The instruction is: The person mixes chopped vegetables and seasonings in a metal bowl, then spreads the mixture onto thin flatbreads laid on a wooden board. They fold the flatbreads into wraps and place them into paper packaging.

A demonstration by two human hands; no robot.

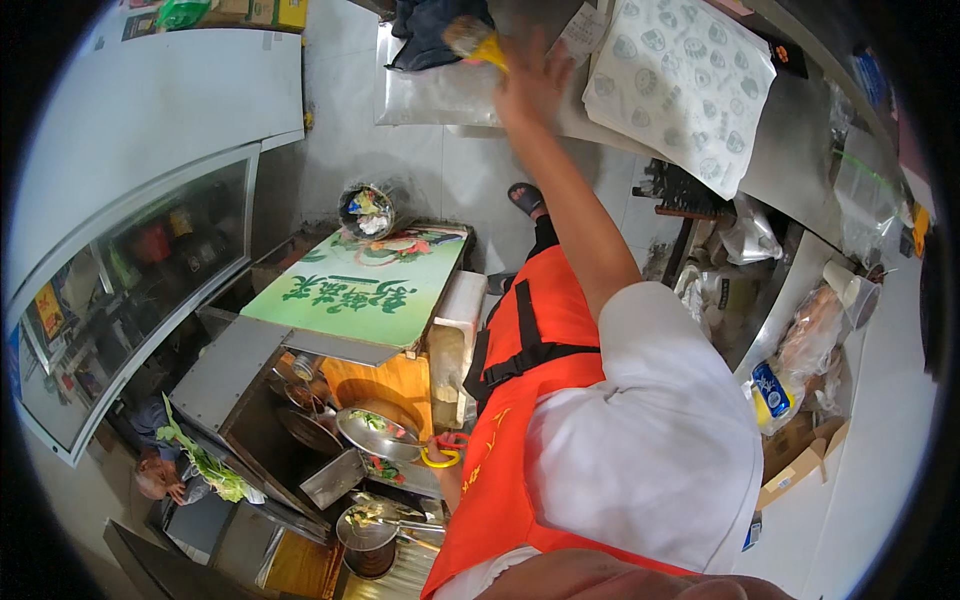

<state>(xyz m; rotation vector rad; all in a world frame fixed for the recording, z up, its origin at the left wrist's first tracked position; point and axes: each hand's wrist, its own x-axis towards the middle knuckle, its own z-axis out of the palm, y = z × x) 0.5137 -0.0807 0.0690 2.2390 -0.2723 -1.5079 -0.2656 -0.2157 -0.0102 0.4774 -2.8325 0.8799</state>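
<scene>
Reaching: the person's right arm stretches up and away from the body, almost straight, toward the steel counter (430, 95) at the top of the view.
Right hand (530, 80): fingers spread fairly wide, palm over the counter edge – it touches or sits just beside a yellow-handled brush (478, 42); whether it grips the brush cannot be told.
Brush: lying on the counter, bristle end up and to the left, beside a dark cloth (425, 35).
Left hand (440, 462): low by the hip, mostly hidden behind the orange apron (520, 400); closed on scissors (442, 452) with red and yellow loops.
Scissors: just beside the apron's left edge, above the metal trays.
Body: white sleeve (650, 440) fills the lower right; black apron strap crosses the chest; a sandalled foot (525, 198) stands on the grey floor.
Left side: a green signboard (360, 285) lies on a cart – under it a pan lid (375, 430) and a pot (365, 530) with greens.
Right side: a patterned paper sheet (680, 85) hangs over the counter; bags and a cup (850, 290) sit beyond.
Far left: a glass-fronted freezer (140, 280).
</scene>
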